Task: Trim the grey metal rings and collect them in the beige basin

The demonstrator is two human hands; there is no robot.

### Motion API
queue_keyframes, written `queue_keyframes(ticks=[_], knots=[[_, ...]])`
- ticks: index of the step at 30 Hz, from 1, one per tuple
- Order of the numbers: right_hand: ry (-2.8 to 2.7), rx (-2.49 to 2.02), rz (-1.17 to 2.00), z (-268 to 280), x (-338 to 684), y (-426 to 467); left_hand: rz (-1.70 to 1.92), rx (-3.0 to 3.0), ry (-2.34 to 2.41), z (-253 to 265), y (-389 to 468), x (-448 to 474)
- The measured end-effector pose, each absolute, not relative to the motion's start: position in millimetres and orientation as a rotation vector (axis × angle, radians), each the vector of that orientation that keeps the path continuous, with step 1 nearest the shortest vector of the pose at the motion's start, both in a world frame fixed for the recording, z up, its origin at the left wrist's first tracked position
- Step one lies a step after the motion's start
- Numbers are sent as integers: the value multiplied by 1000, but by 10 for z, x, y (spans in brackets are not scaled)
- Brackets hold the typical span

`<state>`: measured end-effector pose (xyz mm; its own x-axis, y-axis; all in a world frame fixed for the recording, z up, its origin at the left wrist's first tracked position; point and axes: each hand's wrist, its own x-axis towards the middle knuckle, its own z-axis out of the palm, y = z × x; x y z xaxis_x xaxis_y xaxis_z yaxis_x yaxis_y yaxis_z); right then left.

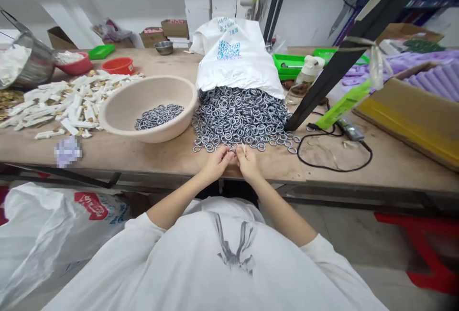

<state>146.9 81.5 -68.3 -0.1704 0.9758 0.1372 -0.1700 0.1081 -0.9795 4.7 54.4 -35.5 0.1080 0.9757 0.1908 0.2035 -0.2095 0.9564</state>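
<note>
My left hand (218, 163) and my right hand (247, 162) meet at the near edge of a heap of grey rings (236, 115). Fingers of both are pinched around a small grey ring (232, 150), which they partly hide. Something thin and pale shows at the right fingertips, too small to name. Out of a white plastic sack (236, 62) lying behind them, the rings spill onto the table. To the left stands a beige basin (107, 122) with more rings (159, 116) in its bottom.
White strips (75, 101) lie piled beyond the basin, near a red bowl (118, 66). A slanting black post (322, 81) rises right of the rings, with a black cable (332, 170) by its foot. Further right is a cardboard box (405, 120) with purple items.
</note>
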Motion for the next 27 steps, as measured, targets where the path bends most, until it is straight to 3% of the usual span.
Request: queue_keyframes(ticks=[10,27], knots=[[-1343,-860,1402,-658,1534,777,1176,1378,972,-467,719,145],[-1574,-764,1171,-658,1544,809,1177,1135,843,-421,718,113]])
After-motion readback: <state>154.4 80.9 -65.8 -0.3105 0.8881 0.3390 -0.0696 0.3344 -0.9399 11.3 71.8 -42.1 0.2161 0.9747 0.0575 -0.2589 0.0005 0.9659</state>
